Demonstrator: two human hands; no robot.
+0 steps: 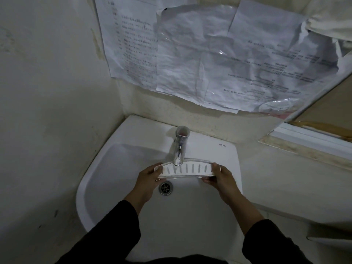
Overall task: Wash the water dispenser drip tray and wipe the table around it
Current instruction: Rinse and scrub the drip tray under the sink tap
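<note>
A white drip tray [192,169] with several slots in its top is held level over the white sink [114,155], right under the spout of the chrome faucet [180,147]. My left hand [147,181] grips the tray's left end and my right hand [222,179] grips its right end, thumbs on top. No running water is visible. The metal drain [166,188] sits just below the tray.
The sink stands in a corner, with a plain wall close on the left. Wrinkled printed papers [209,60] under plastic cover the wall behind the faucet. A window ledge [312,141] runs at the right, beside a light countertop [282,187].
</note>
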